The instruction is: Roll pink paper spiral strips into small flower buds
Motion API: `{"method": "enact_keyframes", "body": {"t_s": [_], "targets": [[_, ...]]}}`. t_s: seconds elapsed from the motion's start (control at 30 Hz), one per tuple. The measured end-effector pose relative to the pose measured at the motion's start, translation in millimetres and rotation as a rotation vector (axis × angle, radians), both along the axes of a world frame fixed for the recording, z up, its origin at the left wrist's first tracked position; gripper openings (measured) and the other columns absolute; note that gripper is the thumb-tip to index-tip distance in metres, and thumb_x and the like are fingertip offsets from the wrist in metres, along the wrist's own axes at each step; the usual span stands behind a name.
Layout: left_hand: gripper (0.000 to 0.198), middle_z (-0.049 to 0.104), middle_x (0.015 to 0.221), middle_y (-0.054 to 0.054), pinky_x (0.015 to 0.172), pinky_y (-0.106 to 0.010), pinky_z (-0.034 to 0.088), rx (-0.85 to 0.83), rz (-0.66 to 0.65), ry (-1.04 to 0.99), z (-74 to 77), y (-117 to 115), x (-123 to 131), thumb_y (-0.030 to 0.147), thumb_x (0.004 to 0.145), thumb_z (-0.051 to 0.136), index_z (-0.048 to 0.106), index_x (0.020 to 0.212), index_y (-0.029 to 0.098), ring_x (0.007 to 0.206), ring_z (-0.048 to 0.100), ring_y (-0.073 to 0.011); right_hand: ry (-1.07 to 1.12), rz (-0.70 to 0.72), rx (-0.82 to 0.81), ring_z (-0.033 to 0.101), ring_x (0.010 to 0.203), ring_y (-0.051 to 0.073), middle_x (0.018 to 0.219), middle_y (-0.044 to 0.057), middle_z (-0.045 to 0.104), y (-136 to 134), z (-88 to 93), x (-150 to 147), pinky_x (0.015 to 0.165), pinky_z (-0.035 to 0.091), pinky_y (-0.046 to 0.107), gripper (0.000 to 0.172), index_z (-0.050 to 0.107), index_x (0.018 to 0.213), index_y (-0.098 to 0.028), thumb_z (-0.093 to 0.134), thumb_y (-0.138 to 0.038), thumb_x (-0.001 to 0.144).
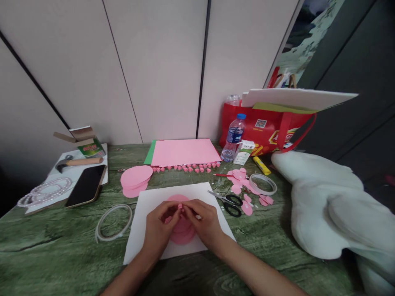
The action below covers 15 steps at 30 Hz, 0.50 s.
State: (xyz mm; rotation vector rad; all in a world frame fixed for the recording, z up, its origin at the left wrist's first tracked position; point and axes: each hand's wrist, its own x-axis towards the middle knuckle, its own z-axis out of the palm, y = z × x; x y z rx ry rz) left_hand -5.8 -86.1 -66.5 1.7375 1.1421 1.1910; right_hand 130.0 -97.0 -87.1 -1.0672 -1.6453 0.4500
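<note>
My left hand (160, 224) and my right hand (203, 218) meet over the white sheet (142, 230), fingertips pinched together. Between them is a small pink paper rosebud (180, 206), partly covered by the fingers. Under the hands lie pink paper circles (182, 236) on the sheet. Just right of my right hand, black-handled scissors (232, 204) rest with their blades at the sheet's edge. A row of similar small pink rosebuds (191, 167) runs along the front of a stack of pink paper (185, 152).
At left are a tape roll (99, 224), phone (86, 185), hammer (83, 161), bead strings (46, 191) and pink discs (135, 177). At right stand a water bottle (233, 137), red bag (265, 127), glue stick (261, 165), another tape roll (274, 187), pink scraps (239, 176) and white plush (321, 205).
</note>
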Motion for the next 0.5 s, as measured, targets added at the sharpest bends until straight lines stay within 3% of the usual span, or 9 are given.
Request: {"method": "enact_keyframes", "body": {"t_s": [0.17, 0.5], "targets": [[0.014, 0.067, 0.074, -0.003, 0.064, -0.027, 0.054, -0.013, 0.003, -0.019, -0.3, 0.3, 0.4, 0.025, 0.072, 0.058, 0.063, 0.083, 0.017, 0.067, 0.064, -0.0154, -0.016, -0.001, 0.048, 0.060, 0.072, 0.014, 0.082, 0.006, 0.064, 1.0, -3.0, 0.0, 0.066, 0.050, 0.025, 0.024, 0.063, 0.099, -0.022, 0.047, -0.017, 0.082], [0.014, 0.067, 0.076, -0.003, 0.064, -0.026, 0.054, -0.021, -0.015, -0.032, -1.3, 1.3, -0.3, 0.024, 0.072, 0.059, 0.065, 0.083, 0.017, 0.066, 0.064, -0.0151, 0.043, -0.028, -0.011, 0.059, 0.066, 0.013, 0.078, 0.006, 0.062, -0.9, -1.8, -1.4, 0.052, 0.048, 0.020, 0.023, 0.065, 0.096, -0.021, 0.049, -0.017, 0.080]]}}
